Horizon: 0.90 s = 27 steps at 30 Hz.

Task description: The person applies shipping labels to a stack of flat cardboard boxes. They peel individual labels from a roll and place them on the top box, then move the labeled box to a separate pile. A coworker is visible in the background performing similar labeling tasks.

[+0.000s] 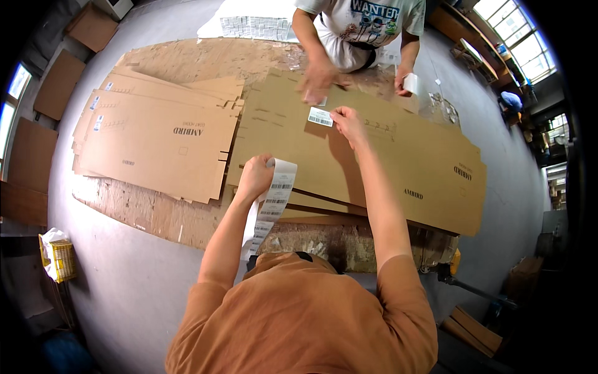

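My left hand is closed on a strip of white barcode labels, which hangs down toward my waist. In my right hand, a single barcode label is pinched by its right end. That label is over the upper part of a flat cardboard box blank; whether it touches the board I cannot tell. Across the table, a co-worker's blurred hand reaches close to the label. The co-worker's other hand holds a white piece, perhaps labels.
At the left lies a stack of flat cardboard blanks with small stickers on their edges. Both stacks rest on a worn wooden table. A white stack stands behind it. A yellow basket is on the floor at left.
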Each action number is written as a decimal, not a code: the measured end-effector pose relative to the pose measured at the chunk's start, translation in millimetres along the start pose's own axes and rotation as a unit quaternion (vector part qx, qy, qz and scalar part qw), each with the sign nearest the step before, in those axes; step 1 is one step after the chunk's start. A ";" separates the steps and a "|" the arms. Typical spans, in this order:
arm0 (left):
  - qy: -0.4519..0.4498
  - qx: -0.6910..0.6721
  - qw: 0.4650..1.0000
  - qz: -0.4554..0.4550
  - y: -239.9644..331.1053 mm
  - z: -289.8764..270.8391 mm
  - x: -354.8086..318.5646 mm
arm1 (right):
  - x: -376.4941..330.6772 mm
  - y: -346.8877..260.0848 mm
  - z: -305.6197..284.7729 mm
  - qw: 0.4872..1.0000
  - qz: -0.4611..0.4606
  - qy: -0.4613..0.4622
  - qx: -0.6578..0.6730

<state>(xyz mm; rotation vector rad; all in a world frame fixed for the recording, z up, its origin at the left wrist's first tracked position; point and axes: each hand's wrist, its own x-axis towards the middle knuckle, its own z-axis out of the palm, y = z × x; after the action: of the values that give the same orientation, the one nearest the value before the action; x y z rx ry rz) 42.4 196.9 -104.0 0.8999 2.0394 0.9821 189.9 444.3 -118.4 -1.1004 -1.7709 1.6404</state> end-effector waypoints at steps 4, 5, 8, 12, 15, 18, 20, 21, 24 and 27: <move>0.009 -0.007 1.000 0.009 -4.6 2.3 1.0 | 37.1 -4.3 9.2 0.996 0.009 0.020 -0.089; 0.010 -0.008 1.000 0.019 -5.0 2.6 0.9 | 41.6 -3.4 12.5 0.994 0.016 0.026 -0.104; 0.008 -0.008 0.999 0.034 -3.7 1.5 1.6 | 49.4 1.0 19.3 0.988 0.012 0.058 -0.140; -0.002 -0.002 1.000 0.022 -2.8 0.3 1.4 | 49.3 4.5 24.1 0.981 -0.013 0.061 -0.186; -0.002 -0.001 1.000 0.014 -1.6 -0.7 1.3 | 50.8 3.5 25.6 0.971 -0.017 0.067 -0.227; -0.005 -0.010 1.000 0.006 1.4 -1.7 0.0 | 52.9 8.7 26.9 0.961 -0.033 0.074 -0.266; -0.003 -0.018 1.000 0.005 2.5 -1.5 -1.3 | 53.6 9.2 28.3 0.956 -0.038 0.079 -0.279; 0.000 -0.022 1.000 0.008 2.6 -1.3 -2.0 | 52.5 7.8 29.5 0.940 -0.052 0.083 -0.326; 0.004 -0.020 1.000 0.013 -1.1 -0.2 -0.9 | 45.8 2.5 36.7 0.891 -0.071 0.094 -0.438; 0.025 -0.025 0.999 0.033 -5.7 5.4 0.0 | 42.7 9.1 33.9 0.868 -0.060 0.150 -0.470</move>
<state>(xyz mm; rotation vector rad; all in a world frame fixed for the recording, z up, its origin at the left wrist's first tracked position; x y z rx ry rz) 45.2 196.1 -111.3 0.9285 2.0287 1.0968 141.2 458.8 -140.0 -1.4739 -2.3851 0.4045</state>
